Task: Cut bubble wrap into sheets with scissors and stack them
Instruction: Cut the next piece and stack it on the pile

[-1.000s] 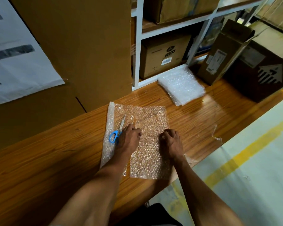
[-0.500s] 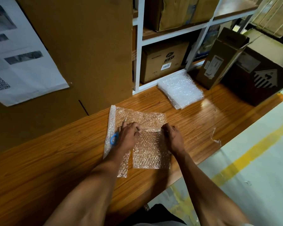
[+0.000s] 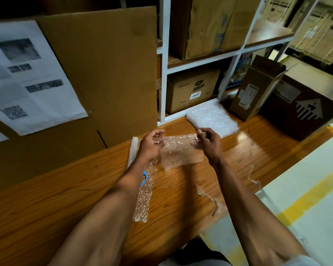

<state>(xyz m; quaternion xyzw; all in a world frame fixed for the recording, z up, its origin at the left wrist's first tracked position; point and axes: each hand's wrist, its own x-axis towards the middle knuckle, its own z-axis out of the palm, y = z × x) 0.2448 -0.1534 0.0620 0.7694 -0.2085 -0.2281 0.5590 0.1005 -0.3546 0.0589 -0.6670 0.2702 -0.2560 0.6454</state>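
Both hands held a cut bubble wrap sheet (image 3: 181, 150) above the tabletop (image 3: 85, 189), the left hand (image 3: 150, 144) pinching its left top corner, the right hand (image 3: 208, 141) pinching its right. The finished stack (image 3: 213, 120) lay near the shelf (image 3: 200, 60), which held cardboard boxes (image 3: 192, 91). An open-topped carton (image 3: 254, 87) leaned beside it, its contents hidden.

Cardboard boxes (image 3: 192, 91) on white shelf (image 3: 164, 73); printed paper (image 3: 27, 77) left

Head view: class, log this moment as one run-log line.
left hand: pinches cut sheet | right hand: pinches same sheet, lifted off table | scissors: on table under left forearm | stack: by shelf
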